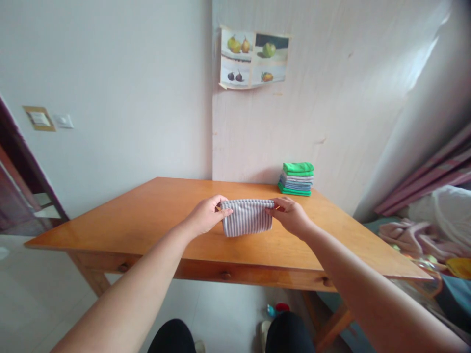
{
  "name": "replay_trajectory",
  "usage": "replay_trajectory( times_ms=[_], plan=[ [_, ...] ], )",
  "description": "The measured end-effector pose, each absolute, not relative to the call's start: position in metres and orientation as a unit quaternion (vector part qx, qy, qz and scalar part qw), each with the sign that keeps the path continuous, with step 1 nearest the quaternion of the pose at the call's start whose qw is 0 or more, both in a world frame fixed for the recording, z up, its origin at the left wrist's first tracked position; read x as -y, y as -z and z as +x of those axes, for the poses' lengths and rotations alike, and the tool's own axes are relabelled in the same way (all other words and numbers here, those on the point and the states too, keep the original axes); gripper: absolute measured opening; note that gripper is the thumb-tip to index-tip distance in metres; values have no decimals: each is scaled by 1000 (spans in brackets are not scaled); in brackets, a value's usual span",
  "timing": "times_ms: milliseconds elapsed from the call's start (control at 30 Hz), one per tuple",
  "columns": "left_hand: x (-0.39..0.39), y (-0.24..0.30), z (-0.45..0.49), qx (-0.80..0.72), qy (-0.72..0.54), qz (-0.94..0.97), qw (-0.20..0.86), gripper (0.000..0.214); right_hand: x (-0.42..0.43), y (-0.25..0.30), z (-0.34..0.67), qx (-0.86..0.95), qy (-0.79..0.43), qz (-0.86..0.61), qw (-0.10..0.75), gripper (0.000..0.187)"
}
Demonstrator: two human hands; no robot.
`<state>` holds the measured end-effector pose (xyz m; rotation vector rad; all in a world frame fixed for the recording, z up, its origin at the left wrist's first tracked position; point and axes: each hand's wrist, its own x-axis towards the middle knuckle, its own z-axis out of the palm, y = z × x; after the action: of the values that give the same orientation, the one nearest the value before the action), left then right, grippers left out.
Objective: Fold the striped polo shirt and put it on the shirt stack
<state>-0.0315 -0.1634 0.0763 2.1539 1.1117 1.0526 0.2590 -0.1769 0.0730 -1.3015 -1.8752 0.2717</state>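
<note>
A small grey-and-white striped cloth [247, 217], folded, hangs a little above the wooden table [147, 215]. My left hand [206, 214] pinches its upper left corner. My right hand [289, 213] pinches the upper right corner. Both hands hold the top edge stretched level between them, and the lower edge brushes the tabletop near the middle.
A stack of folded cloths [297, 179], green on top, stands at the table's far right by the wall. A fruit picture [253, 58] hangs above. Bedding and clothes [423, 230] lie to the right. My knees show below the table's front edge with its drawer knobs.
</note>
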Motion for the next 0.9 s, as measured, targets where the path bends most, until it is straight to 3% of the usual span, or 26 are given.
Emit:
replay_trajectory(
  times_ms=[133,267,467,667,800,900],
  plan=[
    [162,-53,-28,-436,-372,815,79,27,174,-41,256,734,-45,-503,454,27],
    [183,-18,-30,-433,-306,848,-1,32,193,-5,264,785,-37,-448,426,32],
    [222,0,-39,-389,-273,880,-14,42,224,17,290,828,-57,-450,328,42],
    [209,-18,-39,-428,-370,824,22,29,214,2,297,777,-39,-511,365,35],
    [184,-29,-19,-436,-398,806,31,36,197,-20,273,771,-38,-515,372,37],
    [169,-32,0,-439,-349,828,22,46,186,-31,247,785,-40,-519,336,46]
  ],
)
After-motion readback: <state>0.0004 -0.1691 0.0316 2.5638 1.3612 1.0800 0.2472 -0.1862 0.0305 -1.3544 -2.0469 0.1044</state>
